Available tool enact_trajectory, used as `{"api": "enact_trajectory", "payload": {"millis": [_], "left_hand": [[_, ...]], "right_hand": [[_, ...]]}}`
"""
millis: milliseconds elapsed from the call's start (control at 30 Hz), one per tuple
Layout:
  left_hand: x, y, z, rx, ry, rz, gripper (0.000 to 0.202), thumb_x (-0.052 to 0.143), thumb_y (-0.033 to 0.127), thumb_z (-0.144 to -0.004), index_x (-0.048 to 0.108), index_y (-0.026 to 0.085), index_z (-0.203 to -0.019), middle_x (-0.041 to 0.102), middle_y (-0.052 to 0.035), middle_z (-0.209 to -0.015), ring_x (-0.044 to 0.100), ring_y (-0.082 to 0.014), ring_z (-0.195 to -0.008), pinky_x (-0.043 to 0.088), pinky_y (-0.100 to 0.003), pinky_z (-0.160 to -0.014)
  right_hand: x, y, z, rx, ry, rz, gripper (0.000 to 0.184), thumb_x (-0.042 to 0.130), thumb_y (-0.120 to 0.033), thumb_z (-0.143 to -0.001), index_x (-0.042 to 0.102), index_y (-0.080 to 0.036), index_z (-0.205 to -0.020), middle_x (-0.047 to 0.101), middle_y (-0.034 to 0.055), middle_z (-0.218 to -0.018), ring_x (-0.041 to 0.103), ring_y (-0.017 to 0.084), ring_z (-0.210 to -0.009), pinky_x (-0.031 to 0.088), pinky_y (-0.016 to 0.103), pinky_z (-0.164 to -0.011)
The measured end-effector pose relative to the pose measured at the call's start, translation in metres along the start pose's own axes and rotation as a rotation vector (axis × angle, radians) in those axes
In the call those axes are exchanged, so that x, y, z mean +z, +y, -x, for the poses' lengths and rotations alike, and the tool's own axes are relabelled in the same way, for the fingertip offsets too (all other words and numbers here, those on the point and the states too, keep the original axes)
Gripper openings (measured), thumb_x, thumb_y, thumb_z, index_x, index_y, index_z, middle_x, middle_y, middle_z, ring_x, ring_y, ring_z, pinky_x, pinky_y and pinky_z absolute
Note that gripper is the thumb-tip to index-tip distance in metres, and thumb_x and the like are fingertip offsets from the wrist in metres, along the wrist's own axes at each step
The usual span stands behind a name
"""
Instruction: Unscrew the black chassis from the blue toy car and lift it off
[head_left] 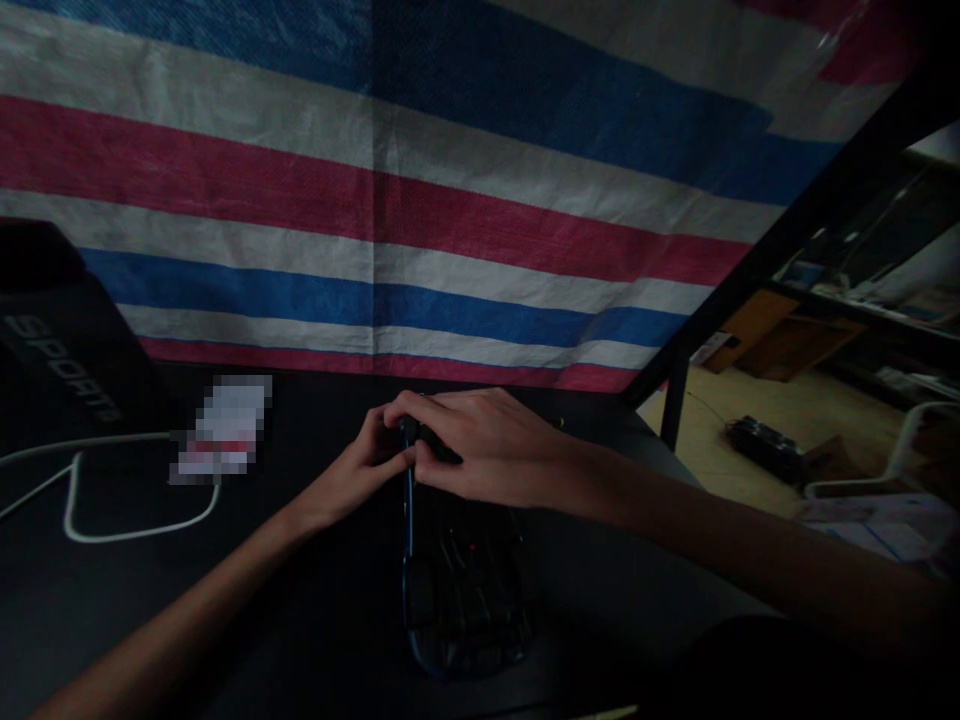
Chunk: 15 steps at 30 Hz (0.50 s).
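A toy car (469, 590) with a dark underside and a blue edge lies on the black table, apparently wheels up. A black wheel (420, 590) shows on its left side, and a tiny red spot sits near its middle. At the car's far end, my right hand (495, 445) is closed around a small black part (439, 445), mostly hidden by the fingers. My left hand (375, 445) meets it there, thumb and fingers pinched at the rounded end of the dark piece. Poor light hides what exactly the left fingertips hold.
A phone-like blurred object (225, 430) with a white cable (135, 535) lies at the left. Behind it stands a black box (67, 330) marked "SPORT". A striped sheet (450, 210) closes off the back. The table edge drops to the floor (712, 440) at right.
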<state>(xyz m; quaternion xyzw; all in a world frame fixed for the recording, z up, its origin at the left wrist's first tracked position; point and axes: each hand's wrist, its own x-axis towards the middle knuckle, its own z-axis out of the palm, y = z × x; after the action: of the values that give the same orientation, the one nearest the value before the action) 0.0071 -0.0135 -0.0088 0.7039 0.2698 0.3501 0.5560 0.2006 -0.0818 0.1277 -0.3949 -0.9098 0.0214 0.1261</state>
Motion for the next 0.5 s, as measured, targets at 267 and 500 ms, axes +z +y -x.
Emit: {"api": "enact_trajectory", "payload": {"millis": [267, 500], "left_hand": [[-0.0007, 0.0019, 0.0012, -0.015, 0.033, -0.037, 0.055, 0.067, 0.047, -0.09, 0.041, 0.023, -0.132, 0.059, -0.0133, -0.137, 0.058, -0.0362, -0.131, 0.045, -0.055, -0.114], [-0.0001, 0.0018, -0.0003, -0.004, 0.002, -0.008, 0.058, 0.068, 0.044, -0.089, 0.039, 0.024, -0.135, 0.059, -0.0114, -0.14, 0.058, -0.0343, -0.133, 0.045, -0.051, -0.115]], "right_hand": [[0.0026, 0.001, -0.0027, 0.073, 0.011, 0.044, 0.029, 0.044, -0.044, -0.106, 0.065, -0.025, -0.11, 0.065, -0.002, -0.072, 0.049, 0.014, -0.059, 0.02, 0.032, -0.059], [0.0074, 0.0003, -0.0014, -0.032, 0.068, 0.008, 0.024, 0.047, -0.027, -0.097, 0.061, -0.021, -0.116, 0.071, 0.0019, -0.094, 0.059, 0.015, -0.075, 0.028, 0.031, -0.063]]}}
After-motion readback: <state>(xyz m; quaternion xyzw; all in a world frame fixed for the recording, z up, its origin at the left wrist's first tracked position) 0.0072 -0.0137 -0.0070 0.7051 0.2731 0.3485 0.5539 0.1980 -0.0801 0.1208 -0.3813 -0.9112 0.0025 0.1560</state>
